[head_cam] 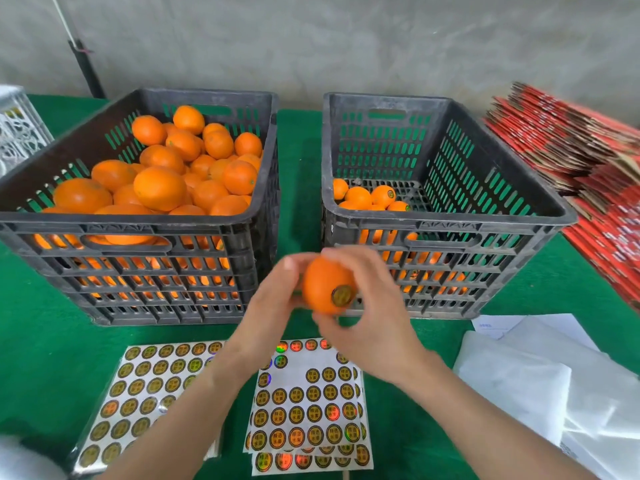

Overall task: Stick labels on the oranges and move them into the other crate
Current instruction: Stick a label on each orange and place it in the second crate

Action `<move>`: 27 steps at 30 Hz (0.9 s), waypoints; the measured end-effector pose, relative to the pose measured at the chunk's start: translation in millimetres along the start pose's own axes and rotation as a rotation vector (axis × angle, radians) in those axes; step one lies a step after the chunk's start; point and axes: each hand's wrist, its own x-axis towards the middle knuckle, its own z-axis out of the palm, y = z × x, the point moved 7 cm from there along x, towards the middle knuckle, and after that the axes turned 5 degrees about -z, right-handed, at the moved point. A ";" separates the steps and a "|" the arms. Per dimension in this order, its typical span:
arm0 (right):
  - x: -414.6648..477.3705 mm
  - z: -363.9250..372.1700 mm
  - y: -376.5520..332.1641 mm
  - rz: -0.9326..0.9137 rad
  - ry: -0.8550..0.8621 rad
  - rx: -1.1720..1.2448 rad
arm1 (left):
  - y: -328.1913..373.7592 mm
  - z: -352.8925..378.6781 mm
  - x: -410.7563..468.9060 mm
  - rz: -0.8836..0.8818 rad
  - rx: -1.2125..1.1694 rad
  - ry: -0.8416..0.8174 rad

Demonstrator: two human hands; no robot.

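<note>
Both my hands hold one orange (322,284) above the green table, in front of the gap between the two crates. A round gold label (343,295) sits on its lower right side. My left hand (273,299) grips it from the left, my right hand (367,306) curls around it from the right. The left black crate (145,237) is heaped with unlabelled oranges (166,174). The right black crate (446,223) holds several labelled oranges (372,199) at its near left. Two label sheets (304,407) (145,386) lie below my hands.
Flattened red cartons (581,157) are stacked at the right. White plastic bags and paper (540,382) lie at the lower right. A white lattice crate (17,133) stands at the far left. A grey wall runs behind the table.
</note>
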 end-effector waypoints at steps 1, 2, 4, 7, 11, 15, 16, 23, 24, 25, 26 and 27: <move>15.0 -22.8 -2.0 -0.054 0.106 -0.044 | 25.8 -2.1 8.4 0.170 0.146 0.076; 32.2 -45.6 -1.2 -0.094 0.201 -0.106 | 50.3 -0.7 16.7 0.333 0.306 0.138; 75.0 -85.8 13.5 -0.056 0.291 -0.225 | 86.4 12.9 35.6 0.579 0.643 0.200; 141.6 -104.2 70.9 0.193 0.002 -0.456 | 107.0 30.5 72.7 0.586 0.954 0.213; 143.4 -45.9 162.1 0.400 -0.975 -0.814 | 95.9 37.6 100.5 0.497 1.038 0.144; 114.9 -18.4 201.5 0.652 -1.384 -0.783 | 96.0 36.0 100.7 0.464 1.025 0.133; 112.5 -16.1 201.7 0.673 -1.410 -0.745 | 97.0 36.8 99.8 0.465 1.022 0.126; 115.4 -4.0 192.9 0.544 -1.345 -0.677 | 95.0 35.7 95.9 0.390 1.018 0.118; 123.1 -2.8 188.5 0.488 -1.238 -0.668 | 93.6 35.2 95.2 0.371 1.022 0.101; 134.2 -4.9 182.9 0.405 -1.089 -0.675 | 92.6 33.9 94.0 0.360 1.026 0.082; 147.5 -11.9 174.6 0.307 -0.894 -0.689 | 92.6 30.9 91.7 0.357 1.024 0.061; 159.7 -23.6 162.5 0.212 -0.664 -0.679 | 93.7 24.2 88.8 0.351 1.004 0.046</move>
